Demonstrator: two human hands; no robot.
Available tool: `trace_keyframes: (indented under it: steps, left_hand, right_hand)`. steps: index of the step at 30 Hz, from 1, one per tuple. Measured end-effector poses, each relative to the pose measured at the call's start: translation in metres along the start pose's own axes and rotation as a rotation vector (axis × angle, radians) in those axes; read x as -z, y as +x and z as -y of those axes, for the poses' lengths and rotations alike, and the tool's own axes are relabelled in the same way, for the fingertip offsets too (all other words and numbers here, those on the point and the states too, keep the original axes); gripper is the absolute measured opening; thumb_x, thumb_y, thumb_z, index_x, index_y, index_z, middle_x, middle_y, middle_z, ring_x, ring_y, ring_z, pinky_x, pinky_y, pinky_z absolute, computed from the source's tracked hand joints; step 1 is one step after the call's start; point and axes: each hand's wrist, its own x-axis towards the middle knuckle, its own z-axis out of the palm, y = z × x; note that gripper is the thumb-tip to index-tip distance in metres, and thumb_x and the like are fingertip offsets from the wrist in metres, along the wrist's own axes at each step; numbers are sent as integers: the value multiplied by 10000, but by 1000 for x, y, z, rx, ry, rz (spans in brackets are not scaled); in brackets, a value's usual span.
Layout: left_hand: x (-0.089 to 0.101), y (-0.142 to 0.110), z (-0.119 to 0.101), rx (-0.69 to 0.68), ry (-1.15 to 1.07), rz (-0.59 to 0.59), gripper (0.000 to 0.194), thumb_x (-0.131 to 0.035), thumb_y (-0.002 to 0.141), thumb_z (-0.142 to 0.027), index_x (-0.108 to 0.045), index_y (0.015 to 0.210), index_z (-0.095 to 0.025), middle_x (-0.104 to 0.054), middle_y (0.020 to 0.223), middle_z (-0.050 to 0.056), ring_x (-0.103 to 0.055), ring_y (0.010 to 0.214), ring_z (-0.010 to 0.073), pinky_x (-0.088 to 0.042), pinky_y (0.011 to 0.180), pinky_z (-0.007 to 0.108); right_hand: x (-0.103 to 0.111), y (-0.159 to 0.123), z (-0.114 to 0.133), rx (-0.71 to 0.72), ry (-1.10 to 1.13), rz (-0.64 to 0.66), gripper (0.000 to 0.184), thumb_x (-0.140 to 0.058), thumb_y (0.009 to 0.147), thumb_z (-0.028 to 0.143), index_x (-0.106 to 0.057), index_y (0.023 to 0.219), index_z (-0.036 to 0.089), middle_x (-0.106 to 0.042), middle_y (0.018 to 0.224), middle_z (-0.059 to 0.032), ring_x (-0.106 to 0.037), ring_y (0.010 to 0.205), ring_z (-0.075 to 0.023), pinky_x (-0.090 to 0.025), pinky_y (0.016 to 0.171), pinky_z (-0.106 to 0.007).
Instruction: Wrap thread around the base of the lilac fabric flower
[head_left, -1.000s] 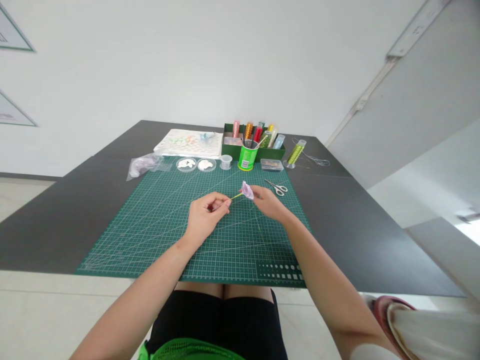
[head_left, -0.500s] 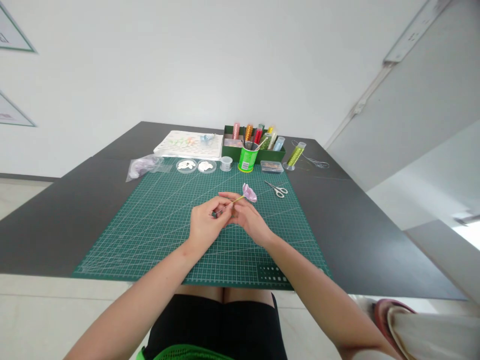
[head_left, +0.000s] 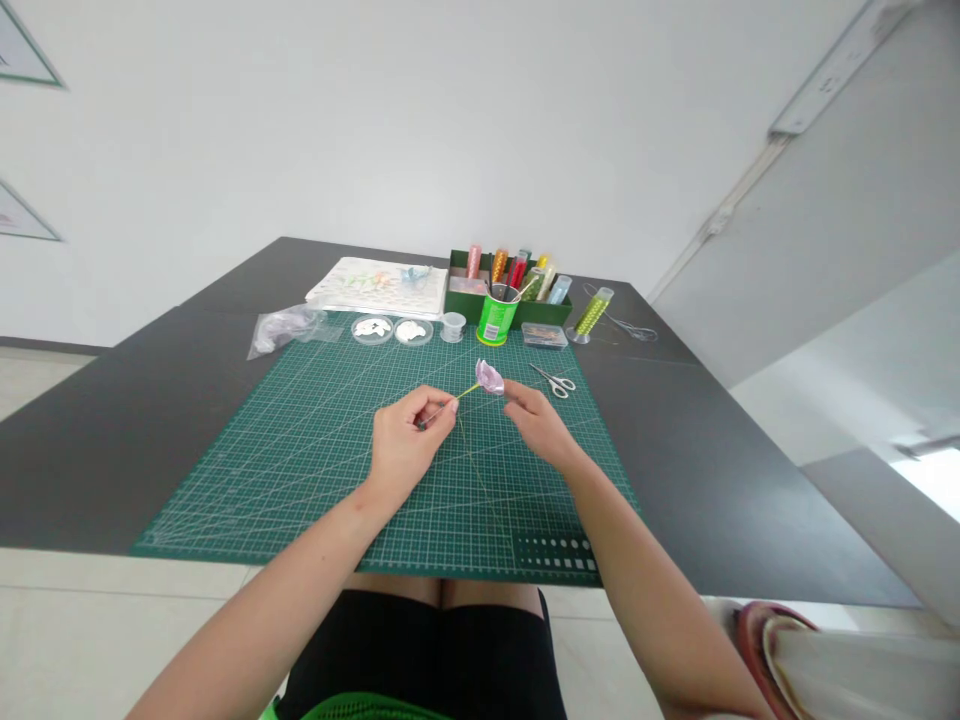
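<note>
Pale lilac flower over the green mat: cupped petals, slight sheen; slim yellow-green stem slanting, petal end higher. Left hand pinches the stem; right hand close by the petals, partly curled, cannot tell if gripping.

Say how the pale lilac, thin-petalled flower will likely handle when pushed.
The pale lilac flower looks light and probably delicate, given its thin petals. Held by its thin yellow-green stem in the bare left hand, it might swivel. The stem juts out straight, so is probably fairly stiff.
</note>
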Motion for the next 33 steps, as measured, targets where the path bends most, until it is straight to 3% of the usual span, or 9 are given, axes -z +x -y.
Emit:
trace_keyframes:
  steps: [4,7,10,12,16,20,23,29,33]
  left_hand:
    - [-2,0,2,-12,13,6,158,-648,874,-281,-730,772,-191,-549,525,-66,-475,491,81,-378,520,194]
    - [-2,-1,4,-8,22,-13,146,-651,871,-270,-727,775,-190,-573,540,-62,-490,496,82,-378,518,194]
    - [-2,-2,4,-15,35,-61,148,-649,876,-269,-725,775,-192,-574,555,-58,-492,511,85,-388,533,198]
    - [-1,-2,2,-12,45,-88,155,-645,882,-270,-726,773,-194,-567,554,-57,-487,516,88,-393,542,201]
    - [1,-1,1,20,47,-146,151,-653,876,-281,-731,778,-197,-570,549,-55,-475,516,92,-394,551,208]
    - [3,0,0,38,27,-228,145,-657,871,-294,-736,797,-198,-572,545,-53,-471,515,96,-402,565,216]
    - [4,2,-2,42,16,-264,151,-660,865,-305,-732,788,-196,-569,539,-51,-467,514,99,-404,571,222]
    - [4,3,-2,26,-13,-284,141,-672,857,-301,-735,784,-198,-562,538,-49,-467,517,100,-406,567,223]
    - [3,1,-2,14,-14,-271,136,-672,861,-289,-738,783,-199,-558,537,-51,-463,511,96,-405,556,217]
  right_hand:
    - [-25,-11,20,-172,600,314,497,-652,936,424,-589,1412,296,-648,1422,-72,-667,1231,-217,-514,1098,-427]
    - [-29,-15,26,-284,659,465,585,-673,925,516,-542,1430,253,-744,1113,-71,-743,837,-156,-617,766,-310]
    - [-13,-14,28,-293,506,703,516,-613,951,551,-654,1284,159,-594,615,53,-439,404,-63,-336,387,-187]
    - [2,-12,27,-261,408,765,475,-614,945,555,-740,1055,110,-374,503,107,-262,406,-47,-210,386,-192]
    - [29,-7,19,-337,256,588,566,-494,972,633,-682,750,147,-255,484,110,-175,423,-63,-161,406,-231]
    - [44,3,-2,-395,-228,98,541,-446,1010,527,-576,594,205,-295,434,69,-255,419,-95,-244,461,-274]
    - [50,9,-17,-378,-414,-98,499,-590,956,413,-541,504,209,-338,443,36,-353,476,-119,-278,537,-300]
    - [51,6,-30,-310,-566,-301,286,-627,893,255,-664,612,213,-599,618,-67,-606,729,-257,-431,787,-433]
    - [33,6,-21,-142,-547,-351,212,-551,926,246,-761,899,234,-755,1078,-119,-629,1180,-348,-350,1109,-588]
